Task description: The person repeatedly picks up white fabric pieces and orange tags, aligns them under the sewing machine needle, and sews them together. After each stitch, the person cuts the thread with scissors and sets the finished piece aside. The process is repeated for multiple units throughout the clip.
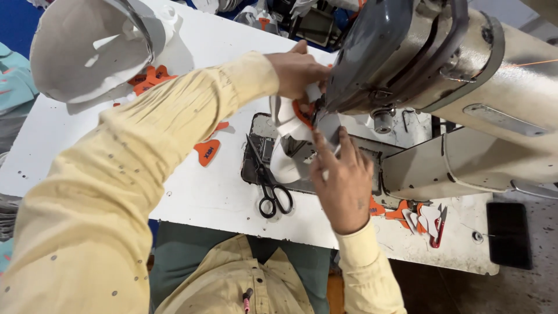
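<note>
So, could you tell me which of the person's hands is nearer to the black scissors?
Right. The right hand lies just beside the scissors; the left hand is farther up, at the machine's needle.

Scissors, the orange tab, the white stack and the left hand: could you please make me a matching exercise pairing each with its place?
Things:
1. scissors
2. orange tab
3. white stack
4. left hand

Places:
A. far left of the table
B. at the machine head, on the white piece
C. lying alone on the table left of the scissors
D. on the table edge of the metal plate, left of the right hand

Pairs: 1-D, 2-C, 3-A, 4-B
</note>
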